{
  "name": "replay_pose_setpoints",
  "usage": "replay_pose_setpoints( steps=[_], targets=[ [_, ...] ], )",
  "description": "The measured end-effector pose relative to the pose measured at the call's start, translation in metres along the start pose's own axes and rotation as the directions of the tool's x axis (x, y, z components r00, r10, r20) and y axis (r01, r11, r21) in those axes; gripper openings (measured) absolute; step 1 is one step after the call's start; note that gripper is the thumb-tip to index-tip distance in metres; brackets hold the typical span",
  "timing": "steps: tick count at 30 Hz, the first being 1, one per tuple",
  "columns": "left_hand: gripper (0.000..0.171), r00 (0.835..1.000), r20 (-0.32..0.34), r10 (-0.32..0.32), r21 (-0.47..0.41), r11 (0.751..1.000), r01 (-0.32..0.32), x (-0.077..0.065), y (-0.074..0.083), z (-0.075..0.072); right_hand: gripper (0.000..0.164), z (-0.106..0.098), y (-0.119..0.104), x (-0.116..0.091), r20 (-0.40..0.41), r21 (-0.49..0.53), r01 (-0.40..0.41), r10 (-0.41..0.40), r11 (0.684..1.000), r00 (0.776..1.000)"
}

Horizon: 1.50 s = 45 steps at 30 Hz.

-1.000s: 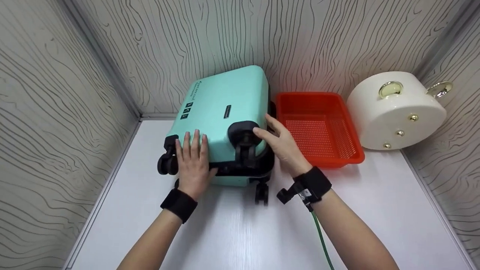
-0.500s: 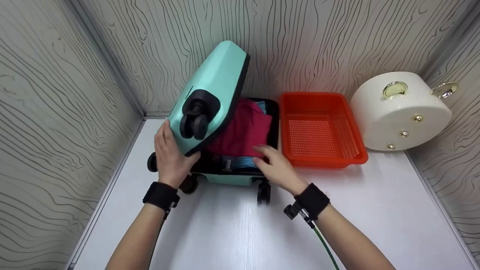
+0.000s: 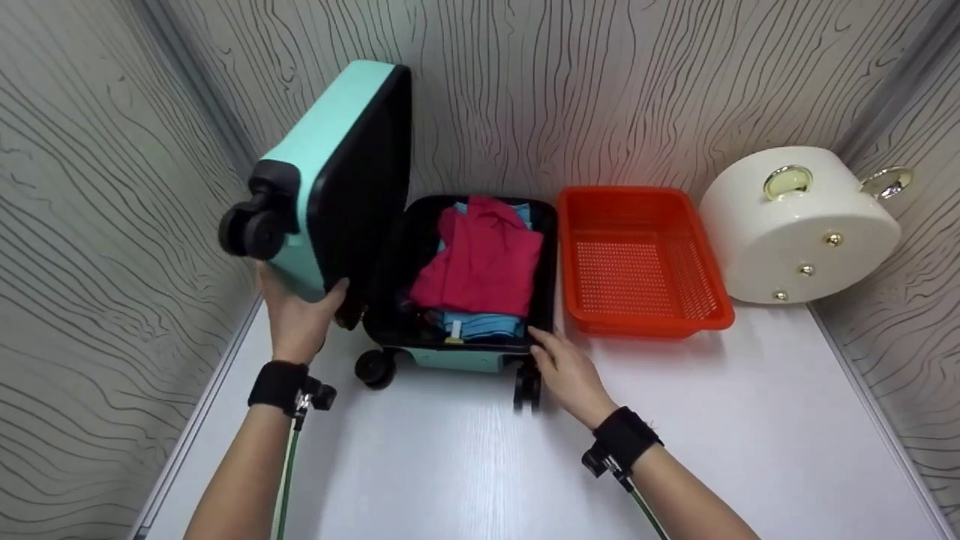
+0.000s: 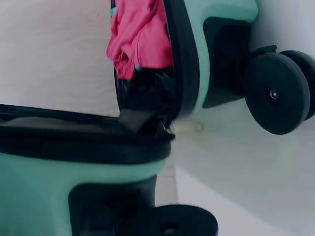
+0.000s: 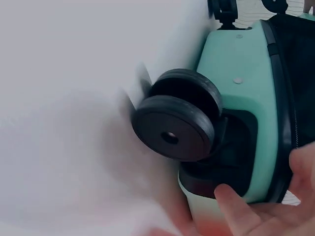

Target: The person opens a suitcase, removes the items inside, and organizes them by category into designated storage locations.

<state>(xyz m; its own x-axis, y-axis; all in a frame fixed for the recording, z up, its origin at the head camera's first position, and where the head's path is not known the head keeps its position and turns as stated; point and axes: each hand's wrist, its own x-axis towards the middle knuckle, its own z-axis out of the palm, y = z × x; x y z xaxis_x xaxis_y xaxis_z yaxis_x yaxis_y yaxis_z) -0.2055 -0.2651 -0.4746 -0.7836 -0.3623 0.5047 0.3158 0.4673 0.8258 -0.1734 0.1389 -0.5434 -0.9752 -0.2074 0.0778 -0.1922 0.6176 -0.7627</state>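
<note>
Suitcase on the table, lid tilted up on its left.
My left grip pinches the lid's near edge, thumb against fingers; my right grip has thumb and finger spread, touching the near right corner. I see a pink garment over blue cloth inside; red basket just beside.

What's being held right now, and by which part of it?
Left hand holds the suitcase lid by its near edge. Right hand touches the suitcase base at its near right corner; gripping is unclear.
</note>
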Motion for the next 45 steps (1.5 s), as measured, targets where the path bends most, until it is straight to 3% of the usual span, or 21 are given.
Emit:
replay_pose_setpoints(
  steps=[4, 9, 15, 18, 23, 27, 30, 32, 38, 42, 43, 45],
  targets=[
    [0.119, 0.992, 0.009, -0.122, -0.009, 0.992, 0.122, 0.001, 0.002, -0.013, 0.043, 0.002, 0.002, 0.001, -0.030, 0.019, 0.008, -0.007, 1.000, 1.000],
    [0.115, 0.966, 0.021, -0.258, -0.073, 0.963, 0.259, -0.003, 0.015, -0.029, 0.044, 0.004, 0.002, 0.003, -0.049, 0.044, 0.005, -0.003, 0.999, 0.999],
    [0.117, 0.913, 0.038, -0.406, -0.146, 0.902, 0.407, 0.000, -0.028, -0.041, 0.043, 0.005, 0.002, 0.004, -0.080, 0.047, 0.002, 0.002, 0.999, 0.997],
    [0.115, 0.870, 0.052, -0.490, -0.182, 0.852, 0.491, 0.000, -0.036, -0.046, 0.042, 0.005, 0.002, 0.005, -0.086, 0.040, 0.013, -0.010, 0.999, 0.996],
    [0.112, 0.781, 0.113, -0.614, -0.280, 0.735, 0.618, -0.001, -0.036, -0.056, 0.041, 0.007, 0.005, 0.008, -0.094, 0.042, 0.020, -0.016, 0.999, 0.995],
    [0.108, 0.733, 0.185, -0.655, -0.382, 0.639, 0.668, -0.004, -0.038, -0.062, 0.041, 0.007, 0.006, 0.008, -0.103, 0.033, 0.027, -0.024, 0.999, 0.994],
    [0.103, 0.706, 0.236, -0.668, -0.452, 0.568, 0.688, -0.005, -0.044, -0.063, 0.041, 0.007, 0.005, 0.009, -0.105, 0.024, 0.031, -0.029, 0.999, 0.994],
    [0.101, 0.676, 0.262, -0.689, -0.473, 0.519, 0.712, -0.007, -0.049, -0.063, 0.041, 0.006, 0.005, 0.008, -0.106, 0.022, 0.031, -0.028, 0.999, 0.994],
    [0.103, 0.551, 0.345, -0.760, -0.517, 0.336, 0.787, -0.009, -0.065, -0.063, 0.042, 0.007, 0.007, 0.007, -0.114, 0.022, 0.035, -0.032, 0.999, 0.993],
    [0.104, 0.494, 0.407, -0.769, -0.600, 0.183, 0.779, -0.011, -0.076, -0.065, 0.042, 0.008, 0.006, 0.007, -0.118, 0.020, 0.033, -0.031, 0.999, 0.993],
    [0.105, 0.479, 0.420, -0.771, -0.626, 0.135, 0.768, -0.012, -0.078, -0.065, 0.042, 0.009, 0.006, 0.008, -0.117, 0.022, 0.028, -0.025, 0.999, 0.993],
    [0.104, 0.462, 0.437, -0.772, -0.651, 0.082, 0.754, -0.015, -0.082, -0.066, 0.042, 0.010, 0.004, 0.008, -0.112, 0.028, 0.020, -0.016, 0.999, 0.994]
  ],
)
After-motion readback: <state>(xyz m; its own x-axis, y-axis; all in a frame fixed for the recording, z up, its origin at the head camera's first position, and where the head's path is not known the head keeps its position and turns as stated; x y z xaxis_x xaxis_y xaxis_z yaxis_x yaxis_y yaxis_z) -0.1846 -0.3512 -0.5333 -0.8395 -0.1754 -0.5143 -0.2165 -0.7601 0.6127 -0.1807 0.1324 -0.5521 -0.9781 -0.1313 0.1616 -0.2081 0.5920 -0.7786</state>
